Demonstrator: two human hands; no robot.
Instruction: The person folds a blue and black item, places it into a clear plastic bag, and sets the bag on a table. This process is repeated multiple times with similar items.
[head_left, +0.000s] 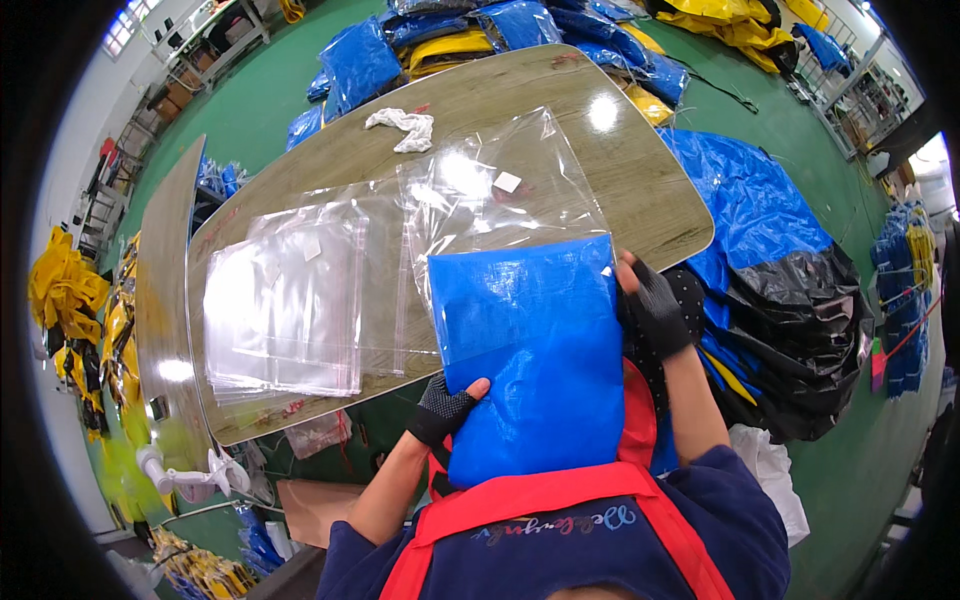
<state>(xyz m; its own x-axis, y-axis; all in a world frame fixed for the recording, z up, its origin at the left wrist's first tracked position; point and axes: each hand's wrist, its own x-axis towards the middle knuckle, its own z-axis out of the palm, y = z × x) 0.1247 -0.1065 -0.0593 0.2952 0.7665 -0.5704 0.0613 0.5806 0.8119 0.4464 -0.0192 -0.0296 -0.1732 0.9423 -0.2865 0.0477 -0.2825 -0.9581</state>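
Observation:
A folded blue sheet (535, 400) rests between my hands, its near end against my body and its far part inside a clear plastic bag (520, 190). The bag's far end lies flat on the table and bears a small white label. My left hand (447, 408), in a black fingerless glove, is closed on the sheet's left edge, thumb on top. At the right edge, my right hand (655, 305) wears a similar glove. Its fingers are curled at the side of the bag, partly hidden. Left of the bag lies a stack of clear plastic bags (285, 305).
A wood-patterned table (640, 190) carries a crumpled white cloth (402, 128). Bagged blue and yellow bundles (360, 65) pile beyond it. On the right, a large blue and black heap (790, 290) sits on the green floor. A white clamp-like fixture (195, 472) is at lower left.

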